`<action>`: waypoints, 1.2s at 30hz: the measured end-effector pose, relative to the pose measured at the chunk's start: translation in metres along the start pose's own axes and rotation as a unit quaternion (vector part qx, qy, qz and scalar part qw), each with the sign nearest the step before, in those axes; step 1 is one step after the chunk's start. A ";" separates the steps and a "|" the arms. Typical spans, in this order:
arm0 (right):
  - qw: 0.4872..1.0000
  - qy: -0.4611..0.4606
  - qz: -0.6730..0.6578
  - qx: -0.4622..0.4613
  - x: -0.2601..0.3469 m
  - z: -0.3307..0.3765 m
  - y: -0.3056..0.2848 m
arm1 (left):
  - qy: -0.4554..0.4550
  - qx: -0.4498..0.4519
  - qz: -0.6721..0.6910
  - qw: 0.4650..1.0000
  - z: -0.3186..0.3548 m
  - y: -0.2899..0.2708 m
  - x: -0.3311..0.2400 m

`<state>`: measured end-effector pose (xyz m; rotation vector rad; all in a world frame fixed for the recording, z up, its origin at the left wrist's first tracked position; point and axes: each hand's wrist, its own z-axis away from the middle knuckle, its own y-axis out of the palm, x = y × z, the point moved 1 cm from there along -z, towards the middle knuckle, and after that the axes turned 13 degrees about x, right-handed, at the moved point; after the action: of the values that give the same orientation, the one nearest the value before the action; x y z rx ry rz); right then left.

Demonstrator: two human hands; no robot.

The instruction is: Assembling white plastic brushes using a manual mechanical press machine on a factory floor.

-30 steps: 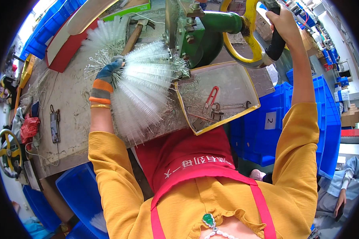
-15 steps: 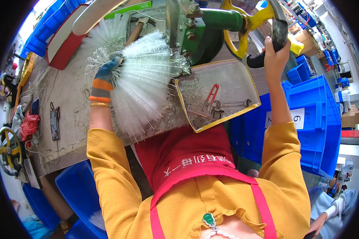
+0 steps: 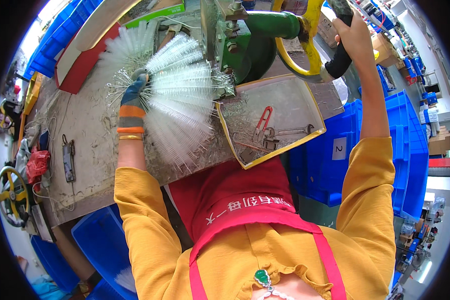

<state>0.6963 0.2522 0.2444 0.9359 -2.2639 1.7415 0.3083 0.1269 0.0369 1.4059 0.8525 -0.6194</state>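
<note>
My left hand [image 3: 134,92], in a blue and orange glove, grips a fanned bundle of white bristle brushes on wire stems [image 3: 177,97] lying on the worn bench. The brush tips point toward a green press machine [image 3: 245,35] at the top. My right hand [image 3: 354,32] is raised and wrapped around the black handle [image 3: 341,60] of the machine's yellow wheel [image 3: 312,45]. More white brushes [image 3: 122,50] lie fanned behind my left hand.
A yellow-rimmed metal tray [image 3: 305,107] holds red-handled pliers [image 3: 261,125], a wrench and wire scraps. Blue bins [image 3: 405,150] stand on the right, another blue bin [image 3: 102,245] at lower left. A black device [image 3: 68,160], a red rag [image 3: 37,165] and a small yellow wheel [image 3: 10,195] sit left.
My right hand has swung the black handle down and then back up along the yellow wheel. My left hand has kept its hold on the brush bundle by the machine.
</note>
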 end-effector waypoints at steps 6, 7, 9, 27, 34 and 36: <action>0.999 -0.014 -0.041 -0.023 -0.022 0.010 0.016 | 0.009 -0.010 -0.013 1.000 -0.002 -0.005 0.000; 0.999 -0.015 -0.038 -0.023 -0.029 0.024 0.032 | 0.004 -0.003 -0.014 1.000 -0.006 -0.008 0.001; 0.958 -0.074 -0.145 -0.236 -0.042 0.057 0.066 | -0.002 0.003 -0.016 1.000 -0.002 -0.004 0.002; 0.932 -0.041 -0.257 -0.253 -0.035 0.071 0.081 | -0.064 -0.003 -0.076 0.995 0.013 0.004 -0.006; 0.986 -0.035 -0.114 -0.115 -0.026 0.029 0.028 | -0.077 -0.016 -0.109 0.991 0.005 0.000 -0.003; 0.994 -0.029 -0.093 -0.044 -0.015 0.011 0.016 | -0.081 -0.027 -0.102 0.991 0.004 -0.002 -0.002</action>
<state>0.7022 0.2506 0.2203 1.1522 -2.1882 1.5444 0.3062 0.1220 0.0375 1.2095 0.8817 -0.8486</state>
